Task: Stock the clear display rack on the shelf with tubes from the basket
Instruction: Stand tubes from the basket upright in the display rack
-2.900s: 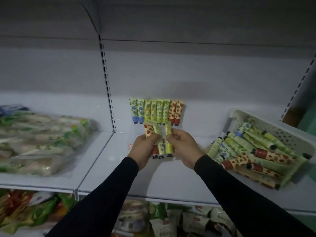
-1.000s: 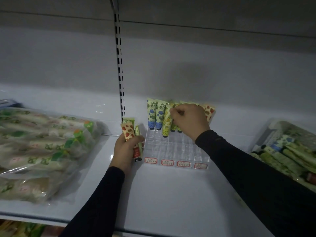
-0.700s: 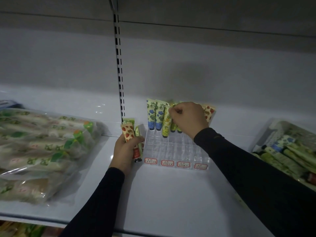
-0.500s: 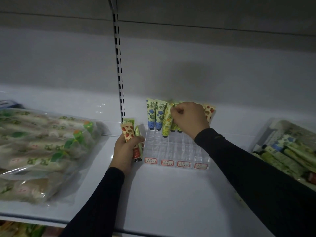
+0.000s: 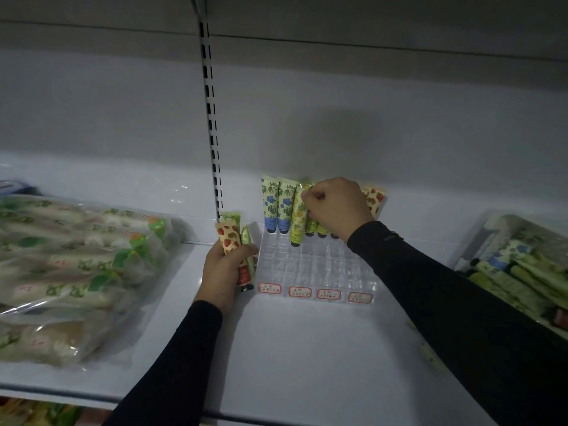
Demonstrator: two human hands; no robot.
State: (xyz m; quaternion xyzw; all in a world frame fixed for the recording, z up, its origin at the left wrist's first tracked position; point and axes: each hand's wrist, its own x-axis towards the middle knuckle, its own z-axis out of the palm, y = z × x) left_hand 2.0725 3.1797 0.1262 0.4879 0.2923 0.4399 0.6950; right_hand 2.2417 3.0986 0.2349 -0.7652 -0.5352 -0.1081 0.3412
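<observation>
The clear display rack point(image 5: 316, 269) sits on the white shelf point(image 5: 307, 348), with a back row of upright tubes: two blue-flowered ones point(image 5: 278, 204), green ones and strawberry ones point(image 5: 375, 199). My right hand point(image 5: 336, 206) pinches the top of a yellow-green tube point(image 5: 298, 215) standing cap-down in the rack's second row. My left hand point(image 5: 226, 267) is closed around a strawberry tube point(image 5: 229, 238) and green tubes just left of the rack. The basket point(image 5: 522, 262) with several tubes lies at the right edge.
Clear bags of packaged goods point(image 5: 76, 272) fill the left shelf bay. A slotted upright point(image 5: 212, 118) divides the back wall. Four red-bordered price labels point(image 5: 315, 293) line the rack's front. Goods on the lower shelf show at the bottom left.
Since 2.9 s ago my hands have split the bundle: the right carried one yellow-green tube to the rack, the left kept the others. In the last second almost nothing moves.
</observation>
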